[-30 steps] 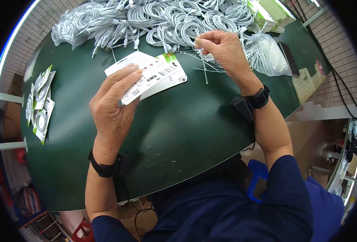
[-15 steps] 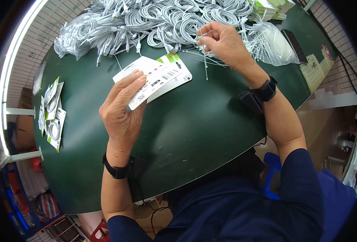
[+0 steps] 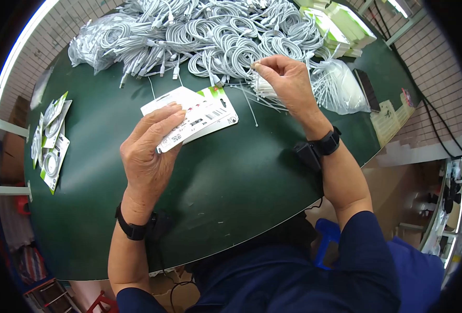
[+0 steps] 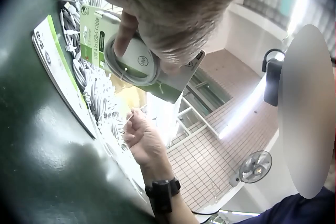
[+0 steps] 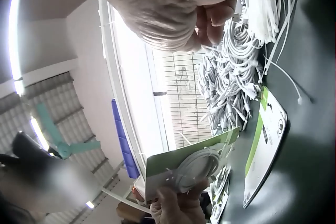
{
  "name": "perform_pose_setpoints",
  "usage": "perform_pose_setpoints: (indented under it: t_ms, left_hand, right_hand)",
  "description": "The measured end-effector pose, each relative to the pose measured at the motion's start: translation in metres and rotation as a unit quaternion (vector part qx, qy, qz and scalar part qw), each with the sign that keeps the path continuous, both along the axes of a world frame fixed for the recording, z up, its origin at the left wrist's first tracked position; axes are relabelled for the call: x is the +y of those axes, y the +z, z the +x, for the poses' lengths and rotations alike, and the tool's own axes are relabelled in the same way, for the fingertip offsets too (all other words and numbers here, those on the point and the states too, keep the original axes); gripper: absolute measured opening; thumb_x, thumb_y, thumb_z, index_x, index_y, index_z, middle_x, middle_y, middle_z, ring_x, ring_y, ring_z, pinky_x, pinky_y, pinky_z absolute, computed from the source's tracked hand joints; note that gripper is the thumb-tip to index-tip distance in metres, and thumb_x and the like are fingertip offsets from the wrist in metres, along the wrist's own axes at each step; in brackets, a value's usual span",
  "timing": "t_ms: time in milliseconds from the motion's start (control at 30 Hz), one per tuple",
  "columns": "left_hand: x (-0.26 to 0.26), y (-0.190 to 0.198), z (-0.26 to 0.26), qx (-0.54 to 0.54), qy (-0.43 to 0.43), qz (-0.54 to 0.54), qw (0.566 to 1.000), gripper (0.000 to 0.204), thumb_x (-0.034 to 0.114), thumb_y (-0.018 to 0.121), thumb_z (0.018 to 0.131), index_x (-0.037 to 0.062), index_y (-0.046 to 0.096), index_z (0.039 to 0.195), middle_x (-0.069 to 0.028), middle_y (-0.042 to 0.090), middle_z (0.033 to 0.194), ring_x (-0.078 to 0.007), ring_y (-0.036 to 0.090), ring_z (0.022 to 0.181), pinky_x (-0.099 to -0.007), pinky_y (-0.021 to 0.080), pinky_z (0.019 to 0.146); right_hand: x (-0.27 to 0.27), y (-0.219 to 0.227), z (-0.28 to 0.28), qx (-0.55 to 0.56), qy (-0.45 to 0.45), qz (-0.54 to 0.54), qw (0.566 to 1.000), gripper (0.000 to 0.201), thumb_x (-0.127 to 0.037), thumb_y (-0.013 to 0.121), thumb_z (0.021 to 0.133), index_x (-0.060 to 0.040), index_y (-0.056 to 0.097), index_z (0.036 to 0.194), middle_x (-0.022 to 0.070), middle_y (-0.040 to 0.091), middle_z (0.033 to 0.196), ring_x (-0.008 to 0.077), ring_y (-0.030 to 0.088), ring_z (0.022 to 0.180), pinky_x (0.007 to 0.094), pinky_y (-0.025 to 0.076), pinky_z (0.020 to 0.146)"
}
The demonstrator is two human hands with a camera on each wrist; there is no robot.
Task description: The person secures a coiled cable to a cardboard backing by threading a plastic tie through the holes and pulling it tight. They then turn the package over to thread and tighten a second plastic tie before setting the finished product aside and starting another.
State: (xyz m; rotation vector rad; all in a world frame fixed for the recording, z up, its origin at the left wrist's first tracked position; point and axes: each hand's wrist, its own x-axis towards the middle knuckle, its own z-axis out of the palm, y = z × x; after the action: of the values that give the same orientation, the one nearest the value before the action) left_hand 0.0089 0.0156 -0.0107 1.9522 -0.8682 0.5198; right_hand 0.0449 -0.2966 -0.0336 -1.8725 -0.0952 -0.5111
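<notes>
Legibly, the green-and-white card [image 4: 109, 28] bearing coiled white cable [image 4: 118, 69] reads "USB-A to USB-C cable". Left hand [image 3: 150, 138] clamps it at ten o'clock; right hand [image 3: 291, 83] pinches thin white strip [image 4: 129, 119].

1 held card [image 4: 97, 40], 1 lower card [image 5: 265, 150], 1 pinched tie [image 4: 128, 119], 2 grips [image 3: 150, 148] [image 3: 292, 86], 2 wristbands [image 3: 130, 227] [image 3: 329, 142]

A table [image 3: 231, 180] lies under left hand [image 3: 151, 146] and right hand [image 3: 291, 86]; a light [image 3: 0, 86] glows outside the left, and beyond the right stands a tiled wall [image 4: 202, 169] (a fan [image 4: 255, 167] beside it).
</notes>
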Motion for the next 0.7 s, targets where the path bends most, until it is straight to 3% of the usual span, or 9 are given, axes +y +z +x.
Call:
perform_pose_setpoints:
  t_ms: [33,167,267,400,700]
  left_hand:
    - [-0.001,0.001,0.000,-0.002,0.002,-0.003,1.000,0.027,0.005,0.080,0.089,0.0018,0.078,0.116,-0.0178,0.076,0.120,-0.0300,0.073,0.115,-0.0369,0.055,0.102]
    - [0.000,0.002,0.000,-0.043,0.010,0.017,0.999,0.029,0.006,0.083,0.087,0.0031,0.078,0.115,-0.0170,0.076,0.120,-0.0320,0.072,0.118,-0.0394,0.055,0.104]
    - [0.000,-0.003,0.001,-0.066,0.006,0.029,0.997,0.031,0.007,0.084,0.085,0.0040,0.078,0.115,-0.0162,0.076,0.121,-0.0338,0.071,0.120,-0.0417,0.055,0.105]
    - [-0.004,-0.005,0.003,-0.101,0.003,0.043,0.994,0.032,0.007,0.088,0.079,0.0051,0.078,0.110,-0.0135,0.076,0.114,-0.0338,0.073,0.114,-0.0408,0.059,0.097]
    - [-0.006,-0.001,0.002,-0.127,0.003,0.069,0.989,0.032,0.001,0.085,0.081,0.0020,0.077,0.112,-0.0159,0.076,0.118,-0.0354,0.071,0.121,-0.0434,0.056,0.104]
  right_hand:
    - [0.000,0.003,0.000,0.031,0.013,0.023,0.999,0.018,-0.016,0.077,0.097,0.0010,0.077,0.101,0.0009,0.073,0.085,0.0034,0.060,0.073,0.0195,0.045,0.063]
    - [0.006,0.019,-0.012,0.138,0.095,0.213,0.963,0.015,-0.017,0.074,0.100,-0.0032,0.071,0.105,0.0055,0.075,0.094,0.0043,0.061,0.072,0.0176,0.045,0.060]
    - [0.017,0.022,-0.020,0.139,0.124,0.257,0.948,0.016,-0.017,0.074,0.100,-0.0030,0.070,0.106,0.0055,0.074,0.093,0.0036,0.060,0.071,0.0171,0.044,0.058]
    - [0.024,0.022,-0.028,0.132,0.148,0.212,0.957,0.028,-0.018,0.078,0.096,0.0000,0.066,0.113,0.0109,0.077,0.095,0.0088,0.068,0.077,0.0202,0.048,0.063]
    - [0.036,0.026,-0.037,0.132,0.147,0.177,0.964,0.027,-0.017,0.077,0.096,0.0008,0.065,0.112,0.0116,0.077,0.095,0.0103,0.068,0.078,0.0220,0.049,0.065]
